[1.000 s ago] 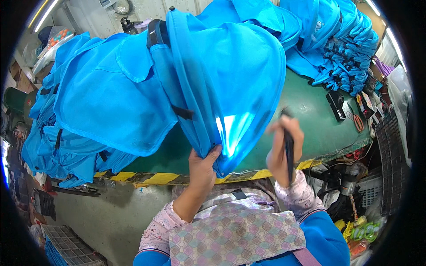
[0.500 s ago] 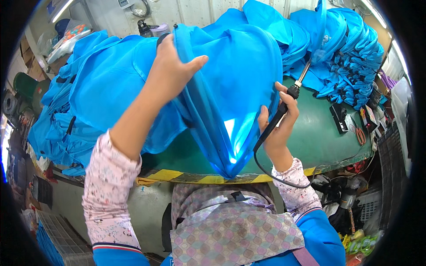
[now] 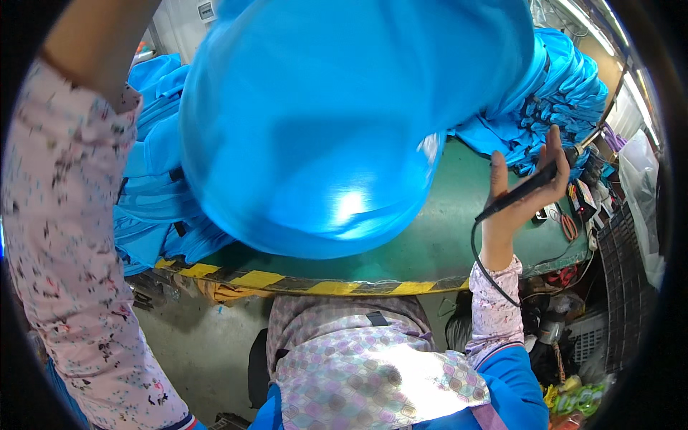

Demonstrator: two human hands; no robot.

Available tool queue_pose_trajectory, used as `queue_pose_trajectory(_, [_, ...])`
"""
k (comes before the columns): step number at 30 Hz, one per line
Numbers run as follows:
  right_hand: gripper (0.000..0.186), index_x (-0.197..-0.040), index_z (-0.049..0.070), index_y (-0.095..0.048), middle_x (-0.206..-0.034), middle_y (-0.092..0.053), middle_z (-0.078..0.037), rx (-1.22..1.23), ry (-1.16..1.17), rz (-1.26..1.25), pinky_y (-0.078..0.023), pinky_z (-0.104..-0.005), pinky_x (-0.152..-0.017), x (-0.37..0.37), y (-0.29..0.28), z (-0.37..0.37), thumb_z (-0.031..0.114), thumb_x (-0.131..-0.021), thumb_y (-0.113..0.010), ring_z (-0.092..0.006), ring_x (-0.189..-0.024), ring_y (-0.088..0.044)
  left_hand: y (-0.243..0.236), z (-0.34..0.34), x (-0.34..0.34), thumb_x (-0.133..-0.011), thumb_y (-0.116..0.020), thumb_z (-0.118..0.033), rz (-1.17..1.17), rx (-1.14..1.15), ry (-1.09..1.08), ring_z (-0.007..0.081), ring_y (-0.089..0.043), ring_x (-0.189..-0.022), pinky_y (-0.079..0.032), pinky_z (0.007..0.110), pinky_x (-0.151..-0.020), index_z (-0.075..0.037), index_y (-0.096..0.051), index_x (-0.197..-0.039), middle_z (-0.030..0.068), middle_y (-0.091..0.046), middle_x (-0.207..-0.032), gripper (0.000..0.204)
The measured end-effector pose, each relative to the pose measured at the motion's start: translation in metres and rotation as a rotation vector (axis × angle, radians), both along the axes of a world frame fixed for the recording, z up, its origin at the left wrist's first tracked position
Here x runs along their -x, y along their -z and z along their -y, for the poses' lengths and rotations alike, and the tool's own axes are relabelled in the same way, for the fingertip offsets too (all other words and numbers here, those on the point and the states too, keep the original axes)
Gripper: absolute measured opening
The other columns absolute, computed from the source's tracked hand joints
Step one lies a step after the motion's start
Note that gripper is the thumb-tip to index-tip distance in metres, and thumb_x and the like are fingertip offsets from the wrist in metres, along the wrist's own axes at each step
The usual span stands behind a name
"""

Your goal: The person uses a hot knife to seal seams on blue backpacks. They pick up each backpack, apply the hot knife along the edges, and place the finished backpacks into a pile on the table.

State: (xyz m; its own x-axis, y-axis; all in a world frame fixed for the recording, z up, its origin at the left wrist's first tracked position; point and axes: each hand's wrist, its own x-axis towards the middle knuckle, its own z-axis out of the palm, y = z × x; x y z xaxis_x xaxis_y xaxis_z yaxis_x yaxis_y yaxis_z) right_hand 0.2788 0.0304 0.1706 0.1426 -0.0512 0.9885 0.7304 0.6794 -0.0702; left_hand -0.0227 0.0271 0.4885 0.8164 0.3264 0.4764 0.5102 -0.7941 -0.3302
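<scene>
A: Nearest?
B: Patterned apron [image 3: 337, 390]; floral left sleeve [image 3: 72, 236], arm raised. Left hand out of frame, so can't tell its grip.
A: Right hand [image 3: 517, 215]?
B: Grip closed on a black-handled soldering iron [image 3: 530, 188], thumb standing clear. Tip points up and right; cord [image 3: 475, 251] loops down by the wrist.
A: Beyond?
B: Large blue cloth [image 3: 315, 143], bulging over the green counter [image 3: 459, 208]; contact unclear. Orange-handled scissors [image 3: 567, 226] right.
A: Farthest?
B: Bunched blue pile [image 3: 566, 100], back right.
</scene>
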Motion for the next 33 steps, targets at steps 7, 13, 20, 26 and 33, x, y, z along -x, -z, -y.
queue_pose_trajectory(7, [0.061, -0.138, 0.009, -0.03, -0.141, -0.046, -0.031, -0.006, -0.314, 0.205, -0.036, -0.0471, -0.111, 0.069, 0.024, 0.009, 0.012, -0.091, -0.07, -0.0406, -0.131, -0.049, 0.088, -0.095, 0.024, -0.082, -0.061, -0.011, 0.469, -0.232, -0.345, 0.0405, -0.064, -0.1, -0.049, 0.044, -0.093, 0.006, -0.062, -0.11, 0.0267, -0.067, -0.106, 0.033])
queue_pose_trajectory(13, [0.051, -0.138, 0.003, -0.035, -0.137, -0.05, -0.027, 0.199, -0.477, -0.037, -0.035, -0.0458, -0.111, 0.105, 0.067, -0.019, -0.001, -0.093, -0.058, -0.0351, -0.13, -0.05, 0.268, 0.013, 0.034, -0.093, -0.068, -0.043, -0.479, 0.86, 0.04, 0.029, -0.071, -0.09, -0.058, 0.036, -0.077, 0.001, -0.063, -0.121, 0.019, -0.072, -0.101, 0.052])
queue_pose_trajectory(20, [0.043, -0.135, 0.008, -0.037, -0.139, -0.053, -0.025, 0.2, -0.507, 0.104, -0.043, -0.0363, -0.097, 0.09, 0.096, -0.038, 0.005, -0.099, -0.059, -0.0274, -0.121, -0.055, 0.421, 0.055, 0.005, -0.081, -0.085, -0.026, 1.519, 1.353, -0.247, 0.0197, -0.066, -0.088, -0.053, 0.032, -0.079, 0.0, -0.058, -0.112, 0.0136, -0.067, -0.101, 0.048])
queue_pose_trajectory(26, [0.044, -0.132, 0.01, -0.038, -0.135, -0.055, -0.022, 0.206, -0.415, 0.11, -0.042, -0.0306, -0.079, 0.1, 0.099, -0.048, 0.01, -0.097, -0.065, -0.0168, -0.088, -0.05, 0.455, 0.043, 0.03, -0.08, -0.086, -0.026, 1.194, -0.066, -0.311, 0.0175, -0.048, -0.086, -0.043, 0.032, -0.077, -0.007, -0.049, -0.099, 0.0046, -0.05, -0.095, 0.046])
queue_pose_trajectory(33, [0.049, -0.131, 0.009, -0.04, -0.134, -0.056, -0.022, 0.141, -0.366, 0.117, -0.042, -0.0287, -0.074, 0.104, 0.079, -0.056, 0.006, -0.092, -0.07, -0.0143, -0.079, -0.045, 0.464, 0.03, 0.016, -0.083, -0.08, -0.019, 1.742, 1.394, -0.011, 0.0221, -0.061, -0.112, -0.049, 0.036, -0.097, 0.0, -0.049, -0.133, 0.013, -0.06, -0.127, 0.062])
